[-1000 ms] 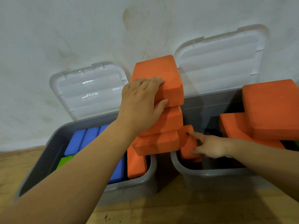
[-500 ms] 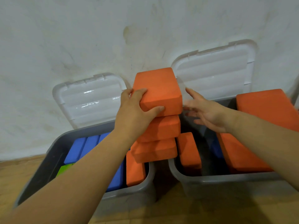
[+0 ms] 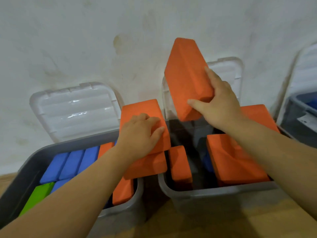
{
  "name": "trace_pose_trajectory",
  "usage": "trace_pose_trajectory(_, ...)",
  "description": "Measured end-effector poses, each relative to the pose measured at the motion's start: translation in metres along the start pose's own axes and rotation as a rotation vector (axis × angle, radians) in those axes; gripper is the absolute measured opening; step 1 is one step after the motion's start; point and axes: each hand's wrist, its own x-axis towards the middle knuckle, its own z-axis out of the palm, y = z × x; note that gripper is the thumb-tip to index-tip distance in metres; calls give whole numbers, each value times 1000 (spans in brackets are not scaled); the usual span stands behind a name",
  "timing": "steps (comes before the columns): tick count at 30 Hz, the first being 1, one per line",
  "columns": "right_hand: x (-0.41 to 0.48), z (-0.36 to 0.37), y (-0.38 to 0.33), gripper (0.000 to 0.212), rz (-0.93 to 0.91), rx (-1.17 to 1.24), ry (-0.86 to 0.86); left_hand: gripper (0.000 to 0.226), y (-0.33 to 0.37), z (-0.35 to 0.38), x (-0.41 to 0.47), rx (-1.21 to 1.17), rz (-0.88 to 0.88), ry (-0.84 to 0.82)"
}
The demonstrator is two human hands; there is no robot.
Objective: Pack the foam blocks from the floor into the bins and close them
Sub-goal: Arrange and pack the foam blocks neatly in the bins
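Two grey bins stand side by side against the wall, lids up. My right hand [image 3: 217,103] grips an orange foam block [image 3: 185,74] and holds it tilted above the right bin [image 3: 214,191]. My left hand [image 3: 141,134] presses on the top orange block [image 3: 139,109] of a short stack [image 3: 149,166] that rises from the right end of the left bin [image 3: 125,210]. The left bin also holds blue blocks [image 3: 72,162] and a green block [image 3: 36,197]. Orange blocks [image 3: 229,160] and one upright orange block [image 3: 179,165] lie in the right bin.
White lids [image 3: 73,109] lean open against the stained wall behind the bins. A third grey bin [image 3: 301,117] with something blue inside stands at the far right. Wooden floor [image 3: 223,225] runs in front of the bins.
My right hand took the top orange block off the stack and lifted it up and right over the right bin. My left hand dropped onto the block below.
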Motion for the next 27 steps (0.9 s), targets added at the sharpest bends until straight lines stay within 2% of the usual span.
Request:
trace_pose_trajectory(2, -2, -12, 8, 99, -27, -178, -36, 58, 0, 0, 2, 27, 1, -19)
trace_pose_trajectory(9, -20, -2, 31, 82, 56, -344, -222, 64, 2, -3, 2, 38, -22, -75)
trace_pose_trajectory(14, -23, 14, 29, 63, 37, -494, -282, 65, 5, -6, 1, 42, -28, -94)
trace_pose_trajectory(22, -20, 59, 39, 63, 7, -627, -504, 60, -1, -6, 2, 15, -5, -104)
trace_pose_trajectory(24, -26, 74, 53, 61, 8, -670, -578, 62, -6, -4, 3, 9, 15, -103)
trace_pose_trajectory(27, -53, 97, 94, 56, 90, -663, -805, 61, -10, -2, 5, 3, 30, -86)
